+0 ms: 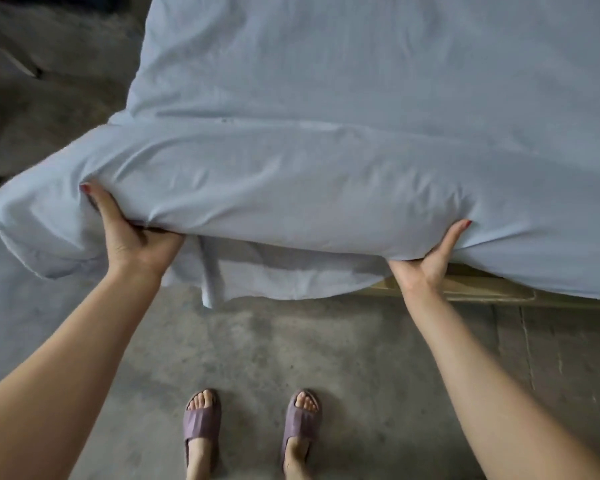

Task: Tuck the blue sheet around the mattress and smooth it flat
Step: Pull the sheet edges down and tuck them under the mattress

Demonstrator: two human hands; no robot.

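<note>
A pale blue sheet (326, 98) covers the mattress, whose near edge (291, 202) bulges toward me, wrapped in the cloth. My left hand (129, 233) grips that edge near its left corner, thumb on top and fingers hidden beneath. My right hand (430, 254) grips the same edge further right, thumb up on the sheet and fingers under it. Loose sheet (257, 275) hangs below the edge between my hands, and more spills off the left corner (32, 230). The mattress itself is hidden by the sheet.
A light wooden bed base (482, 289) shows under the mattress at the right. The floor is bare grey concrete (326, 358). My feet in purple slippers (201, 424) stand close to the bed. Dark clutter lies at the top left (14, 64).
</note>
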